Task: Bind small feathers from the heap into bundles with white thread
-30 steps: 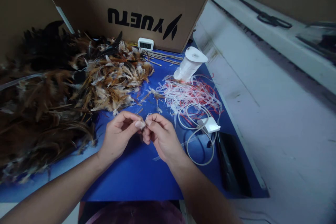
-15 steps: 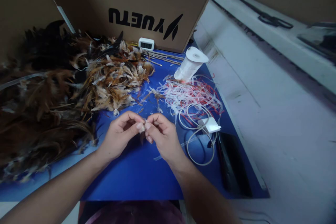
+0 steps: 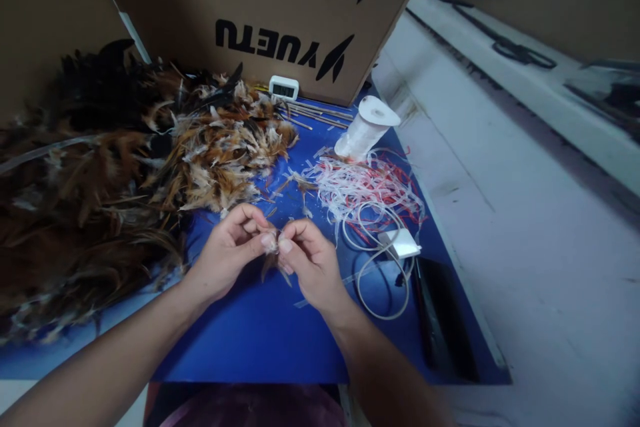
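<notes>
Both hands meet above the blue table (image 3: pixel 245 340), thumbs and fingertips pinched close together. My left hand (image 3: pixel 233 247) grips the fluffy base of a small feather bundle (image 3: pixel 271 267), whose brown tips hang below the fingers. My right hand (image 3: pixel 313 260) is pinched at the same spot, touching the bundle's base from the right; whether it holds a quill or a thin strand there is too small to make out. Beyond my left hand lies a large heap of brown, black and cream feathers (image 3: pixel 215 160).
A white spool (image 3: pixel 367 127) stands behind a tangle of white and red strips (image 3: pixel 360 187). Close by lie a white charger (image 3: pixel 403 243) with a coiled cable and a dark flat object (image 3: pixel 447 320). Thin sticks (image 3: pixel 320 113), a small digital clock (image 3: pixel 284 88) and a cardboard box (image 3: pixel 275 7) are at the back.
The brown feather tips now show more clearly below my fingers. Both hands stay pinched together with only slight finger movement; the whole view has shifted a little.
</notes>
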`<state>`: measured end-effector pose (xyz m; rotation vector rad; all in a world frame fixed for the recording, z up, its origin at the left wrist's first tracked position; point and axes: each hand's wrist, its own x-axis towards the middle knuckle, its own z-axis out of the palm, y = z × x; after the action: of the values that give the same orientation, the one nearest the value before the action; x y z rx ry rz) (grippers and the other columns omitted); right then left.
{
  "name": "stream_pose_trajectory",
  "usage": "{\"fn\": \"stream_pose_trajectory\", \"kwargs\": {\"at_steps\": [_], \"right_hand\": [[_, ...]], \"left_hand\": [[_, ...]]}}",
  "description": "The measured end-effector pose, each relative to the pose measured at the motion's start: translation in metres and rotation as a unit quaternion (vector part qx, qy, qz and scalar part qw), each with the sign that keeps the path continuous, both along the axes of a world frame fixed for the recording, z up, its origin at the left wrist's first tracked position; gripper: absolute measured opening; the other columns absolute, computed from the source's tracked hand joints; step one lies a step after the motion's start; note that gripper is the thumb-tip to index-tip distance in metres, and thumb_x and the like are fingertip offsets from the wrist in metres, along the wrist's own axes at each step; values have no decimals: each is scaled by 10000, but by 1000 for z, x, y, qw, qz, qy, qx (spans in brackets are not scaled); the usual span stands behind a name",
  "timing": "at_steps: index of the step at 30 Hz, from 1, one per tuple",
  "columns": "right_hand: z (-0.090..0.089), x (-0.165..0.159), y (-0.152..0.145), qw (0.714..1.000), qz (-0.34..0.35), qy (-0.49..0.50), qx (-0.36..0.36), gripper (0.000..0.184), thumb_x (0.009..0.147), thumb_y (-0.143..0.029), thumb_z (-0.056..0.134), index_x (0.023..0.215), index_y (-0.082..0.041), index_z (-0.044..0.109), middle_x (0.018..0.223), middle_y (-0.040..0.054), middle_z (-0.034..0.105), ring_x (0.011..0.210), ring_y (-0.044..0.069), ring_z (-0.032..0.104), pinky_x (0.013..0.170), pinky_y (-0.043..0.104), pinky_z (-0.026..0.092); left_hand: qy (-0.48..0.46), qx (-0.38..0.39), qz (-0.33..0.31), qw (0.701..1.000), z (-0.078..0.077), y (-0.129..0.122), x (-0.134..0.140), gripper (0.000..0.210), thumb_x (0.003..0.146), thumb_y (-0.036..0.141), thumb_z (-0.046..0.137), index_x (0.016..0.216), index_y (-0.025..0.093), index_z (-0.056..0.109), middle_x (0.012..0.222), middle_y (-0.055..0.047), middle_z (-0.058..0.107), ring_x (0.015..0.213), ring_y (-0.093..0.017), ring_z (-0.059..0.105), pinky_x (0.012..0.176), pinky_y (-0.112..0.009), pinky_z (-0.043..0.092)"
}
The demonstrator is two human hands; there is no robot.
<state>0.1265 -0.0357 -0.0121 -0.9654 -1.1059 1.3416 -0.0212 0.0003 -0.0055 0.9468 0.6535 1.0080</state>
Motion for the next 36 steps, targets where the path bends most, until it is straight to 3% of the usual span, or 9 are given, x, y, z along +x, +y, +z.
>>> {"fn": "stream_pose_trajectory", "kwargs": {"at_steps": [6,15,24,36], "right_hand": [[10,8,2,995,18,-87,45,94,870,-283,598,832,-207,558,725,-30,542,590,85,481,574,231,407],[10,17,6,990,67,-119,23,137,824,-322,667,804,-202,602,689,-36,555,570,85,480,560,233,404],[11,21,9,992,116,-41,-18,202,774,-280,728,930,-220,614,668,-49,575,557,83,510,524,221,429],[8,19,10,997,69,-16,-38,162,715,-283,770,730,-187,640,574,-45,573,465,69,466,426,207,370]], "left_hand": [[36,33,-21,999,-1,3,-4,150,783,182,724,831,184,582,725,32,600,637,-60,542,594,-155,444],[51,64,-74,994,-3,6,-11,177,787,194,723,877,180,571,716,22,602,636,-69,549,589,-162,444],[52,39,-109,992,0,7,-10,252,766,206,743,910,181,537,702,9,635,603,-90,586,561,-179,454],[62,25,-93,993,-1,7,-6,251,771,222,742,905,175,535,679,14,640,584,-82,578,555,-172,449]]}}
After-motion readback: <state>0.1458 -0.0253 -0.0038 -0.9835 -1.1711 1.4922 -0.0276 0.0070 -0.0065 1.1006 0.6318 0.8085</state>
